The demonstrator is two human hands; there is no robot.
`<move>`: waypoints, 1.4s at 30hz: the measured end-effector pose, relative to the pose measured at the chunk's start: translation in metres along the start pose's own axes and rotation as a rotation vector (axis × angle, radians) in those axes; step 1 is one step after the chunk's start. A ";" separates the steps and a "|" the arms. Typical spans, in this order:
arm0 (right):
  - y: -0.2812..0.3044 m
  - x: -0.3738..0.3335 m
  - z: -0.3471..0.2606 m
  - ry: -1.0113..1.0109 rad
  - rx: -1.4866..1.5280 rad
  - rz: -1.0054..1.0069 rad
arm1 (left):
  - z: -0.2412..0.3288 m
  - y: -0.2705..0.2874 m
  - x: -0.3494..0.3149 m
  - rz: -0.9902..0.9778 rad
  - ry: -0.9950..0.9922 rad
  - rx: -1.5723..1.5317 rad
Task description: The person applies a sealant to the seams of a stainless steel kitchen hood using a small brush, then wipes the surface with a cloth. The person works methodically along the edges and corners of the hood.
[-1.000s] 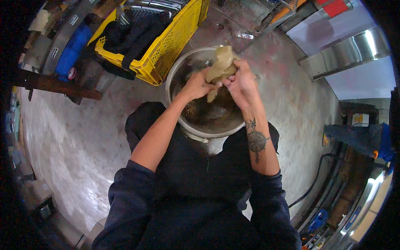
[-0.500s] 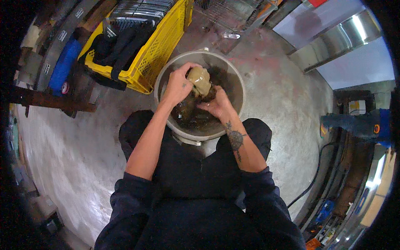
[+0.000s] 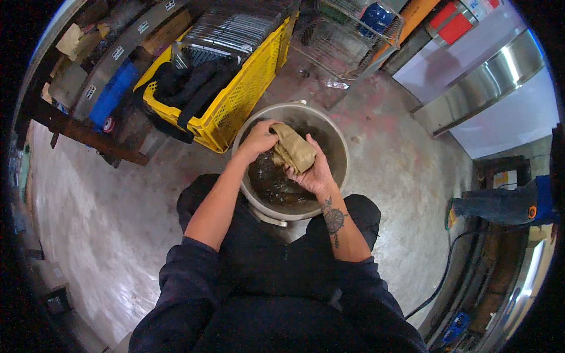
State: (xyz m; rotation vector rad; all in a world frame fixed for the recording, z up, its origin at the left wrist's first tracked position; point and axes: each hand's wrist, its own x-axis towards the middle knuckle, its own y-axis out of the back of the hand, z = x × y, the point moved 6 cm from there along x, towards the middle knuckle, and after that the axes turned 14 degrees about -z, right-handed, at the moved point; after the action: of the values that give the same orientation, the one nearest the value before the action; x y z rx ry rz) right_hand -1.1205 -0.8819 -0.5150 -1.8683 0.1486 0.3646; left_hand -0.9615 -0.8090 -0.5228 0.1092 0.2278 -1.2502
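Observation:
Above the dark, murky water (image 3: 276, 188) in a round metal pot (image 3: 342, 167), both my hands hold a wet, folded tan cloth (image 3: 296, 152). My left hand (image 3: 259, 140) grips the cloth's left end, its fingers curled over the top edge. From the right and below, my right hand (image 3: 318, 173) cradles the cloth, thumb up along its side and fingers beneath it. The pot stands on the floor between my knees. What lies under the water cannot be made out.
Beyond the pot at the left, a yellow crate (image 3: 226, 117) holds black cloth and metal racks. A wire rack (image 3: 335, 47) stands farther back. At the right are a person's leg (image 3: 494, 206), a steel panel (image 3: 488, 82) and a black cable (image 3: 438, 294) on the concrete floor.
The cloth has gone from a rounded, glistening bundle to a flatter, folded shape. My right hand has turned and risen along its right side. The whole view has shifted, the pot appearing lower.

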 end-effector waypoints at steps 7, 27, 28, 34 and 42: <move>-0.011 -0.005 -0.002 -0.012 0.077 -0.284 | 0.021 -0.028 0.001 -0.128 -0.087 -0.537; 0.053 0.007 0.008 -0.086 -1.351 0.183 | -0.078 -0.054 0.039 0.113 0.232 0.054; 0.056 0.006 0.006 -0.037 -1.567 0.234 | -0.085 -0.058 0.041 0.114 0.253 0.060; 0.029 0.014 0.023 -0.047 -2.236 0.588 | -0.151 -0.041 0.045 0.197 0.434 -0.066; 0.044 0.002 -0.002 -0.120 -0.693 0.129 | -0.021 -0.045 0.028 -0.091 0.247 -0.436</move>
State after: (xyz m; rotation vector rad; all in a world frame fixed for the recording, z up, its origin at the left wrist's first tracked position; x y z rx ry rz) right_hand -1.1302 -0.8983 -0.5548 -2.5157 0.0620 0.6779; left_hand -0.9980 -0.8451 -0.5476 -0.1259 0.7196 -1.2494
